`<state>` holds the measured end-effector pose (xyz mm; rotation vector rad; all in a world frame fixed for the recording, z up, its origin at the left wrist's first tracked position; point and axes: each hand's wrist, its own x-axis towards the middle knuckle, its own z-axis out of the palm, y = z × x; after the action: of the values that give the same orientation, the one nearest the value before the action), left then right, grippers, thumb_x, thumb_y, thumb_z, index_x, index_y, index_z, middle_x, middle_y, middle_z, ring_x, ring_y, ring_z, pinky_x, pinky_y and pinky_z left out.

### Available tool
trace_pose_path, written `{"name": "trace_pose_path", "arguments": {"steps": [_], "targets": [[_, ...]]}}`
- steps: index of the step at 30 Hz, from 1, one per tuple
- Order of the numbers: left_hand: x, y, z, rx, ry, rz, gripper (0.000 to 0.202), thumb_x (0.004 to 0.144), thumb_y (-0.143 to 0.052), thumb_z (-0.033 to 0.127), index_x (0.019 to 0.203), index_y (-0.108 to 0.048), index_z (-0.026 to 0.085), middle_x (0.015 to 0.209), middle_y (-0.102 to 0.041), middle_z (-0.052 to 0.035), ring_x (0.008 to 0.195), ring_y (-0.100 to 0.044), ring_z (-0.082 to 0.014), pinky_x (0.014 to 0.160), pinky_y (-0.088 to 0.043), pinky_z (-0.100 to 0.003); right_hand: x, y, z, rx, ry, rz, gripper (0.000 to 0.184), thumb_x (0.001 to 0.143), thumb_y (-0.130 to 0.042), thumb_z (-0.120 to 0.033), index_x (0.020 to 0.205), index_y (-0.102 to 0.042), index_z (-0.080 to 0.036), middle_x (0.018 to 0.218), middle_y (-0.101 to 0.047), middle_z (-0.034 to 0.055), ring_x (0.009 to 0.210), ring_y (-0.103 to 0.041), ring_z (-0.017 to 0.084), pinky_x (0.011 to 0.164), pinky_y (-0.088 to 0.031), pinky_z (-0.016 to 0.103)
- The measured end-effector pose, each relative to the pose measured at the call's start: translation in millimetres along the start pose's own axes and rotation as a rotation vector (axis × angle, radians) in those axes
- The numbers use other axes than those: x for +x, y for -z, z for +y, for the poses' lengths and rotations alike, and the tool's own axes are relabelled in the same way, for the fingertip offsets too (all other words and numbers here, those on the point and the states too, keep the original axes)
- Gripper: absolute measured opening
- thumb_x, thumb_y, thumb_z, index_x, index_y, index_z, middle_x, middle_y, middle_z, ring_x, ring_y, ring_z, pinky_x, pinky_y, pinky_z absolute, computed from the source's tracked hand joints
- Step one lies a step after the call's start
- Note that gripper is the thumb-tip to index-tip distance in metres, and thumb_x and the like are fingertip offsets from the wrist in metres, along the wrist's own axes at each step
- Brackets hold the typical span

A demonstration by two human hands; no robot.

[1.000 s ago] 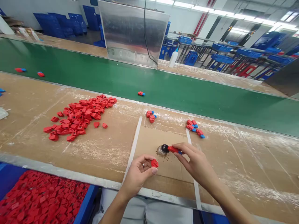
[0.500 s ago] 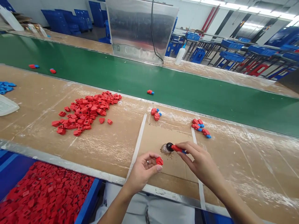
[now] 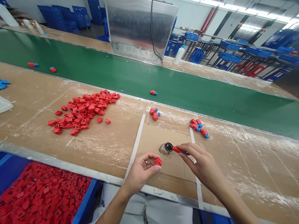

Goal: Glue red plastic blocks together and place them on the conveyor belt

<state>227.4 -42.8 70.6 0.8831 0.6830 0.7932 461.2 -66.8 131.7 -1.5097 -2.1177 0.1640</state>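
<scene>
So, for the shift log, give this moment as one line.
left hand: red plastic part | right hand: red-and-blue plastic part, at black-topped glass jar on cardboard sheet

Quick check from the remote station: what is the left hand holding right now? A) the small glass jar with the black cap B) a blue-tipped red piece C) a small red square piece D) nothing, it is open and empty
C. The left hand grips a small red square piece at its fingertips, while the blue-tipped red piece is in the right hand.
</scene>
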Motion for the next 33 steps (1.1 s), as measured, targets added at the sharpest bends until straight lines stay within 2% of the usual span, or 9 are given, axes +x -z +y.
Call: {"name": "trace_pose_path", "arguments": {"steps": [6,9,13,18,25,29,33], "targets": [[1,-0.4,0,-0.056,0.025,0.002,0.028,0.076,-0.079,0.022,0.101,-0.069,0.016,0.087,-0.07,-0.0038,0.079,-0.061,-0.0117,0.077,-0.048,-0.023,-7,11,-21,0.083,-0.124,0.107,0.014,0.098,-0.055,-0.026,0.11,-0.061,-0.024,0.105,-0.066,0.004,0.092,-0.063,0.019,0.08,-0.05,0.03],[0,0.1,0,-0.04,0.035,-0.015,0.029,0.076,-0.08,0.021,0.103,-0.07,0.017,0.088,-0.071,-0.0037,0.08,-0.061,-0.0113,0.077,-0.047,-0.023,-12,4,-37,0.189,-0.153,0.121,0.014,0.097,-0.057,-0.025,0.11,-0.061,-0.025,0.104,-0.066,0.0038,0.09,-0.064,0.017,0.079,-0.051,0.027],[0,1.0,-1,-0.044,0.036,-0.039,0.028,0.076,-0.079,0.022,0.103,-0.069,0.017,0.089,-0.071,-0.0032,0.081,-0.061,-0.012,0.079,-0.047,-0.023,-18,-13,-49,0.298,-0.157,0.071,0.017,0.097,-0.056,-0.022,0.113,-0.06,-0.024,0.107,-0.065,0.0059,0.095,-0.063,0.018,0.081,-0.051,0.027],[0,0.9,0,-0.021,0.028,-0.054,0.028,0.077,-0.078,0.024,0.103,-0.068,0.017,0.087,-0.07,-0.0031,0.082,-0.061,-0.0133,0.079,-0.046,-0.025,-19,-24,-52,0.339,-0.165,0.048,0.017,0.097,-0.054,-0.023,0.113,-0.061,-0.023,0.107,-0.065,0.0084,0.095,-0.063,0.021,0.081,-0.053,0.03],[-1,0.2,1,0.012,0.04,-0.052,0.028,0.077,-0.077,0.026,0.102,-0.069,0.016,0.084,-0.069,-0.0039,0.078,-0.06,-0.015,0.077,-0.047,-0.027,-19,-26,-54,0.354,-0.125,0.013,0.017,0.098,-0.052,-0.019,0.111,-0.062,-0.022,0.105,-0.063,0.0096,0.096,-0.062,0.021,0.081,-0.052,0.031],[-2,-0.5,4,0.067,0.036,-0.093,0.02,0.08,-0.073,0.022,0.097,-0.069,0.014,0.08,-0.067,-0.0036,0.074,-0.058,-0.0141,0.074,-0.046,-0.026,-18,-28,-53,0.363,-0.107,-0.042,0.017,0.098,-0.05,-0.016,0.107,-0.063,-0.023,0.103,-0.063,0.0077,0.093,-0.062,0.02,0.078,-0.051,0.028],[-1,-1.3,6,0.122,0.018,-0.08,0.016,0.081,-0.068,0.02,0.097,-0.069,0.014,0.081,-0.066,-0.0033,0.075,-0.056,-0.0149,0.071,-0.046,-0.025,-18,-34,-51,0.369,-0.118,-0.06,0.016,0.098,-0.049,-0.016,0.104,-0.063,-0.022,0.101,-0.063,0.0075,0.094,-0.063,0.02,0.079,-0.051,0.029]]}}
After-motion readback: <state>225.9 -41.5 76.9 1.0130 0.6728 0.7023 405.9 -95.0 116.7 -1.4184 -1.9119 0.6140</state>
